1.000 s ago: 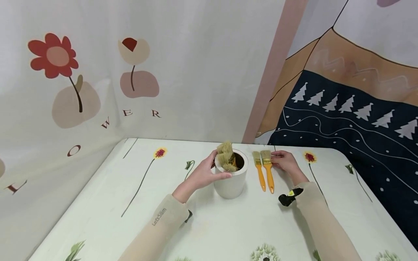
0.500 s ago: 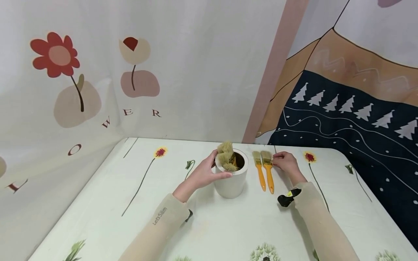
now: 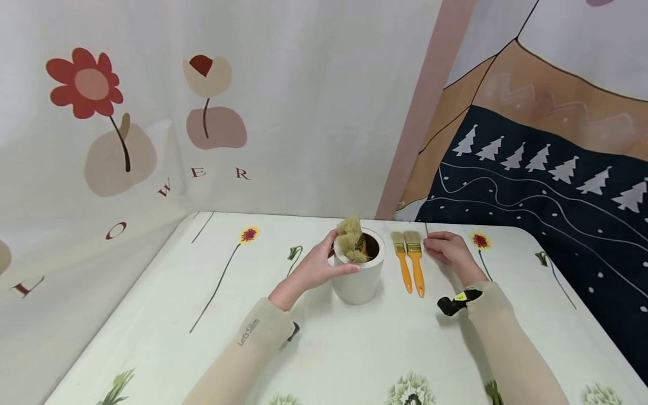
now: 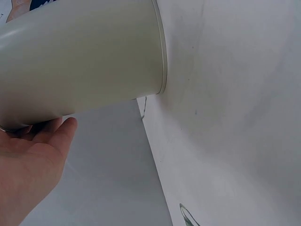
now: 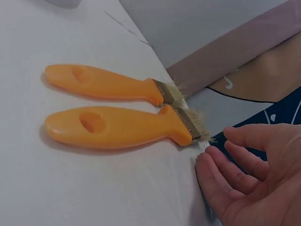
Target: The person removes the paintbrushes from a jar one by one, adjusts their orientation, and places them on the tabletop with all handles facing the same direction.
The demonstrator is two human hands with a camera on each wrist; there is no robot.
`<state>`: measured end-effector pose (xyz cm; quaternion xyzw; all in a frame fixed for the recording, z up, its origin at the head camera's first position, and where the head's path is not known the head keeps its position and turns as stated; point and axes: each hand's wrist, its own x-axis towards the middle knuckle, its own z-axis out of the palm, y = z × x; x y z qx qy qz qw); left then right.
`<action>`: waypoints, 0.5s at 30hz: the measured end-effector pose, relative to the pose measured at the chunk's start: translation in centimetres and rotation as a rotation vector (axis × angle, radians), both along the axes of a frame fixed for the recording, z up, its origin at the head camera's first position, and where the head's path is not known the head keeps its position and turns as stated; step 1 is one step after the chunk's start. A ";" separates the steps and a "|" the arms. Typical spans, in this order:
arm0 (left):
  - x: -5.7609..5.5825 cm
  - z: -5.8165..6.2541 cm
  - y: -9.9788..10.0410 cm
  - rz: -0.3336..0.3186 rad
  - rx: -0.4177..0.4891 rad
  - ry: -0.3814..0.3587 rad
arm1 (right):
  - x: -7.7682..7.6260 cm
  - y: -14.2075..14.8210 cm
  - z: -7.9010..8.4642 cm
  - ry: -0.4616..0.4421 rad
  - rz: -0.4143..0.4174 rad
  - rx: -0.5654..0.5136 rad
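Observation:
A white cylindrical pot [image 3: 356, 288] stands upright on the table, several bristle heads [image 3: 349, 239] poking out of its left side. My left hand [image 3: 315, 268] grips the pot from the left near its rim, thumb across the front; in the left wrist view the pot's smooth wall [image 4: 94, 56] hides part of the fingers. To the right of the pot lie two flat paintbrushes with orange handles, a narrower one [image 3: 403, 264] and a wider one [image 3: 416, 267], side by side with bristles pointing away. Beside the wider brush's bristles, my right hand [image 5: 254, 172] is held with relaxed fingers and nothing between them.
The white table cover [image 3: 324, 360] has printed flowers. A pale curtain [image 3: 304, 112] with flower prints rises behind the far table edge, and a dark cloth with white trees [image 3: 536, 185] hangs at the right.
My right hand has drawn slightly away to the right from the wider brush, its fingers loosening. My left hand, the pot and both brushes stay in place.

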<state>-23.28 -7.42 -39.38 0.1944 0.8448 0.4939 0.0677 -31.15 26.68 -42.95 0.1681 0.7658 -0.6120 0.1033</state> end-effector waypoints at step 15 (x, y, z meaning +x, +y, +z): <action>-0.2 -0.1 0.2 -0.013 0.051 -0.020 | 1.3 -1.1 2.6 0.132 0.094 -0.031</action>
